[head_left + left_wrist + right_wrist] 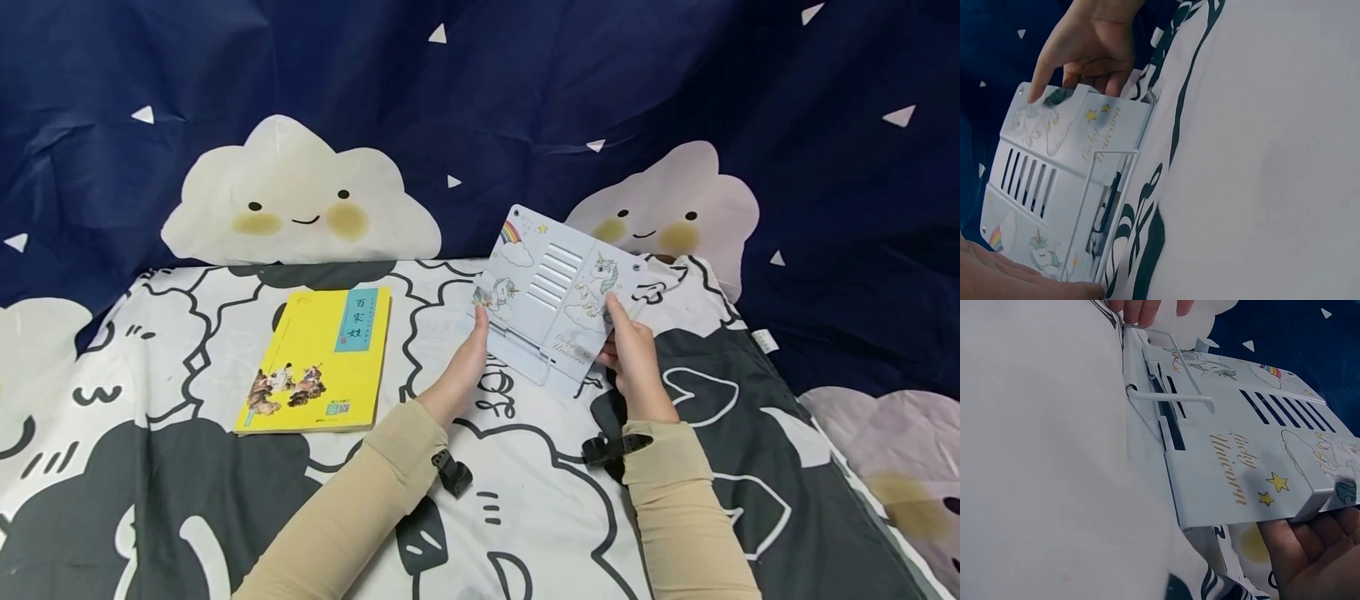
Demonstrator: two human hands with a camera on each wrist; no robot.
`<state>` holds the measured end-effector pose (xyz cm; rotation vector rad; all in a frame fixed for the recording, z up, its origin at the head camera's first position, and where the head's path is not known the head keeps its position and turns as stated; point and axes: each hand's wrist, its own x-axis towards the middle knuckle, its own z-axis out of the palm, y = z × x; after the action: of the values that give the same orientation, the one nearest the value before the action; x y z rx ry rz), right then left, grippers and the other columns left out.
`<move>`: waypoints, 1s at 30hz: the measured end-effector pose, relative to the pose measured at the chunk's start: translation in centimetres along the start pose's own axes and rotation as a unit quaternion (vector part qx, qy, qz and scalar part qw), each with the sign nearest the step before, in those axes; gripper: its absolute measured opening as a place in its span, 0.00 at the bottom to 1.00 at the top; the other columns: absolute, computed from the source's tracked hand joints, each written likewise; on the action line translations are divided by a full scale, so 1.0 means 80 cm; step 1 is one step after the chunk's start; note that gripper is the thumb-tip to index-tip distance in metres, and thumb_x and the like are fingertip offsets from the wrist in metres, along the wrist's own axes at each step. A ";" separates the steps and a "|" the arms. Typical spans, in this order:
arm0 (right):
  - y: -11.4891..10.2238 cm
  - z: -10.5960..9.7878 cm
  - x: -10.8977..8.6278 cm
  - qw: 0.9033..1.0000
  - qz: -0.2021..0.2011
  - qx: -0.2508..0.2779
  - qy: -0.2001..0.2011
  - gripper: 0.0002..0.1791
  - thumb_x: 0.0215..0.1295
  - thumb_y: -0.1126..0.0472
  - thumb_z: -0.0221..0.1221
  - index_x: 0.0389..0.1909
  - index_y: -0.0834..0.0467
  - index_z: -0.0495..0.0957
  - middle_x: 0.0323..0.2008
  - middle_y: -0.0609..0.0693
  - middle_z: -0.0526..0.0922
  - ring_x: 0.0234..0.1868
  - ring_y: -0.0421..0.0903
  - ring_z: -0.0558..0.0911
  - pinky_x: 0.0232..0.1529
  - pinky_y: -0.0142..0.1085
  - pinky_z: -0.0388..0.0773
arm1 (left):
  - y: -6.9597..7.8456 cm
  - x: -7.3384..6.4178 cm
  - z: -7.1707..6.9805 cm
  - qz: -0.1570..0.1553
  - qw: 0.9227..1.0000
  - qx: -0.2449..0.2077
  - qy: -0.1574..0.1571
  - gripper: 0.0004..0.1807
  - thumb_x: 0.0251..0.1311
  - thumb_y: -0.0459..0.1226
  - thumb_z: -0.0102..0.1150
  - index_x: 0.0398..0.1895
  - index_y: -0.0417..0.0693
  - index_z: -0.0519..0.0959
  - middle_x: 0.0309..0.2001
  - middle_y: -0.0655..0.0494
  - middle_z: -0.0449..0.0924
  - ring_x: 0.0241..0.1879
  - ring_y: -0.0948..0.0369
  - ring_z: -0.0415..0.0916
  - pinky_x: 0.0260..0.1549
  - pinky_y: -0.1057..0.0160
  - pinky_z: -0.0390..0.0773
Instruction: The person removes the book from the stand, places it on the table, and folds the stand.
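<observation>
Left hand [461,367]: is gripping the stand [564,310]
Right hand [637,367]: is gripping it too
Wire [1172,397]: is jutting out; unfolding seems begun
Book [315,354]: is lying apart, unused

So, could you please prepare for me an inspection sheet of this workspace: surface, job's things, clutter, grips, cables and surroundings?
Surface: white and dark grey patterned cloth, some wrinkles.
Job's things: pale stand with unicorn pictures, held tilted.
Clutter: one closed yellow book, lying on the cloth, left of the stand.
Grips: left grip holds the stand's left side; right grip holds its right side, thumb on the front.
Cables: nothing seen.
Surroundings: dark blue backdrop with smiling clouds and white triangles.
</observation>
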<state>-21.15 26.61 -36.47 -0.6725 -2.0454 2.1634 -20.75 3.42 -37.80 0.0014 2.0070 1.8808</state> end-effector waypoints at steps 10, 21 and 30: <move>0.000 -0.004 0.001 0.999 -0.014 -0.035 -0.030 0.24 0.63 0.34 0.60 0.23 0.50 0.82 0.14 0.41 0.83 0.15 0.35 0.78 0.17 0.25 0.74 | 0.005 0.008 -0.004 -0.012 1.000 0.015 0.010 0.50 0.63 0.74 0.13 0.80 0.55 0.46 0.81 0.54 0.42 0.80 0.52 0.36 0.77 0.46 0.36; -0.001 -0.001 0.000 0.997 -0.019 -0.067 -0.029 0.26 0.64 0.36 0.59 0.28 0.56 0.77 0.16 0.41 0.81 0.16 0.35 0.79 0.18 0.25 0.76 | 0.007 0.019 -0.007 0.000 1.000 0.020 -0.002 0.50 0.64 0.73 0.12 0.81 0.55 0.43 0.81 0.55 0.39 0.80 0.53 0.34 0.78 0.47 0.35; -0.001 0.002 -0.003 0.997 -0.021 -0.064 -0.044 0.28 0.65 0.36 0.59 0.38 0.61 0.72 0.18 0.39 0.81 0.18 0.34 0.80 0.19 0.25 0.78 | 0.008 0.026 -0.009 0.023 0.999 0.040 -0.013 0.53 0.60 0.76 0.10 0.81 0.57 0.43 0.81 0.58 0.40 0.80 0.57 0.34 0.78 0.51 0.36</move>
<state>-21.06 26.37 -36.31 -0.5511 -2.2375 2.0898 -23.03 3.29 -37.73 0.0953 2.0802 1.8168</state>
